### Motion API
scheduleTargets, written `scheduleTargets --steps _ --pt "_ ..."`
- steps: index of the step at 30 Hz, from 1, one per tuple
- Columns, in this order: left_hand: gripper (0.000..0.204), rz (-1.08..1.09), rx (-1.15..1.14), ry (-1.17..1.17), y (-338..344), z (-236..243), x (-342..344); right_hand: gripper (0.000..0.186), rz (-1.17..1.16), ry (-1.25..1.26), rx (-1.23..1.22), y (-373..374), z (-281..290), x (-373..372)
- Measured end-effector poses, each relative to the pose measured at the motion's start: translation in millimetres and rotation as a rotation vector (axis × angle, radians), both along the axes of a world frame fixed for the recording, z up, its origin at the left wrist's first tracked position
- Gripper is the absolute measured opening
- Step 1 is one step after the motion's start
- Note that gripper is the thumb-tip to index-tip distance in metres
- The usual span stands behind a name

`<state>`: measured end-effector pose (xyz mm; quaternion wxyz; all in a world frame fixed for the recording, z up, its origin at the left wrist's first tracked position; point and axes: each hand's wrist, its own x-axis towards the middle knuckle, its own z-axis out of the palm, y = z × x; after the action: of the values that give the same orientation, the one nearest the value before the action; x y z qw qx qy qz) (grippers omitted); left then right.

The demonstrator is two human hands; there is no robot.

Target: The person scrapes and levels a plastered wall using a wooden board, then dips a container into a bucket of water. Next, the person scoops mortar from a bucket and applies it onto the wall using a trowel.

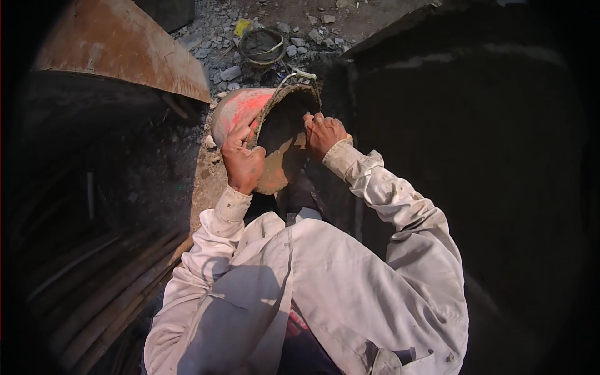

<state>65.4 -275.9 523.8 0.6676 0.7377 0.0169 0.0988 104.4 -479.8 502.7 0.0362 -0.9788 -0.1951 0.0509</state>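
A red bucket lies tipped in front of my knees, its mouth turned toward the right and me. Grey, dried mortar crusts its rim, and a wet-looking brown patch shows on the inner wall. My left hand is closed on the near left part of the rim, thumb toward the mouth. On the opposite side, my right hand has its fingers curled at the rim's right edge; shadow hides part of that grip. A wire handle with a pale grip stands up beyond the far rim.
Rubble covers the ground ahead, with a second, dark bucket and a yellow scrap. A rust-coloured panel juts in at upper left. Long poles lie at lower left. A large dark surface fills the right.
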Motion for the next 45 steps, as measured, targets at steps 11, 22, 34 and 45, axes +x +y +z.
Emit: scheduleTargets --steps 11,22,34,45 --pt "0.04 0.034 -0.086 0.003 -2.6 -23.4 5.0 0.045 0.01 0.278 0.275 -12.9 -13.9 -69.0" --pt "0.068 0.153 -0.277 0.206 -26.7 -34.0 3.6 0.038 -0.062 0.175 0.309 -69.6 -22.2 -46.4" --pt "0.074 0.446 -0.223 0.386 -13.5 -85.6 -4.0 0.043 0.164 0.556 0.722 -105.1 -53.0 63.2" --pt "0.076 0.544 -0.325 0.52 -13.8 -120.4 -7.4 0.039 -0.851 0.332 1.088 -312.8 -54.4 86.9"
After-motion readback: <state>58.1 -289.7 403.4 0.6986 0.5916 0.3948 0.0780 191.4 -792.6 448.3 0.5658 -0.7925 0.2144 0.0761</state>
